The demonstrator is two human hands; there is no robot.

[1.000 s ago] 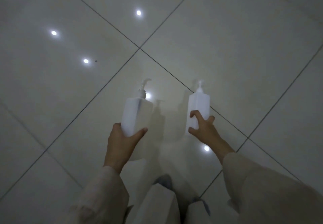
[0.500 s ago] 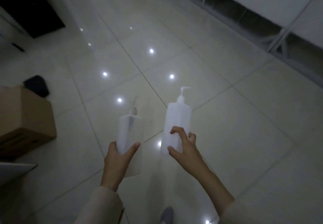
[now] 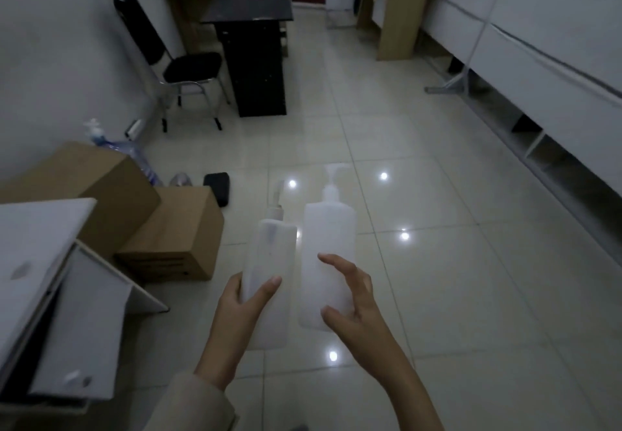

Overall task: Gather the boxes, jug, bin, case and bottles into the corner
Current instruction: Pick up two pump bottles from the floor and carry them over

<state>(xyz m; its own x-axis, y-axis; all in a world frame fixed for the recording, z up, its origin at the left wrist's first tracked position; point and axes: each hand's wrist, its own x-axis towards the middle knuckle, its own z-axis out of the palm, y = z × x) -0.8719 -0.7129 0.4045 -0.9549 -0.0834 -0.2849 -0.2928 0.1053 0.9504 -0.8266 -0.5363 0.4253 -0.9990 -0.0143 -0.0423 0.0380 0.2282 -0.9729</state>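
1. While both arms reach forward over the pale tiled floor [image 3: 437, 296], each hand carries a white pump bottle, held upright side by side and close together, above the floor
2. Left hand [image 3: 245, 309] grips the left bottle [image 3: 269, 262] low on its body, thumb across the front face, fingers wrapped behind; a beige sleeve [image 3: 188, 403] covers the forearm
3. Right hand [image 3: 353, 299] holds the right bottle [image 3: 328, 249] near its base, thumb under the lower edge and fingers spread and curved over its side
4. Both bottles have their pump nozzles at the top; the left one is blurred
5. To the left, near the wall, two brown cardboard boxes sit touching: a larger box [image 3: 84, 191] behind and a smaller box [image 3: 175, 228] in front of it on the floor
6. Behind the larger box stands a clear blue-tinted water jug [image 3: 131, 154] with a pump on top
7. A small black case [image 3: 217, 186] lies on the floor just beyond the smaller box
8. At the lower left is a white cabinet [image 3: 50, 262] with an open door
9. Farther back stand a black chair [image 3: 181, 67] against the wall, a dark table [image 3: 255, 43] beside it, and a light wooden desk [image 3: 397, 10] to the right
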